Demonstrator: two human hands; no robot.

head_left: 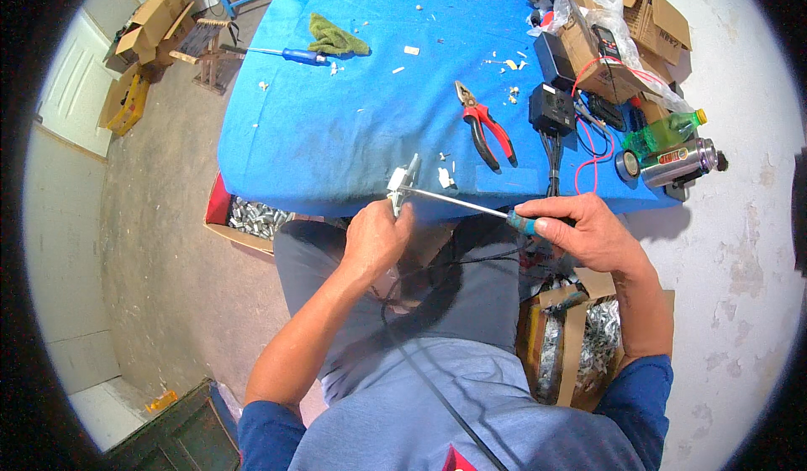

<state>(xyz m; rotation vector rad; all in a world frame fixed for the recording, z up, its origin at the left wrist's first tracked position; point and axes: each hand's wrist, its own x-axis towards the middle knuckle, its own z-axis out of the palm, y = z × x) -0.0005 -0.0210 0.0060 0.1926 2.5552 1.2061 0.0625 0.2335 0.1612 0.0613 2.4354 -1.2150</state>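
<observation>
At the near edge of the blue-covered table (311,147), my left hand (377,234) is closed on a small metal part with a white plastic piece (398,178); its exact kind is unclear. My right hand (584,231) grips the teal handle of a screwdriver (458,204). The screwdriver's long shaft points left, and its tip meets the white piece. Just right of the held part lie white plastic fragments (445,177). Beyond them rest pliers (483,125) with red and black handles.
A blue-handled screwdriver (303,56) and green cloths (336,36) lie farther back. Black boxes with cables (551,110), a green bottle (668,133) and a metal flask (679,165) crowd the right edge. Below the table are a box of metal parts (259,217) and a carton (576,345).
</observation>
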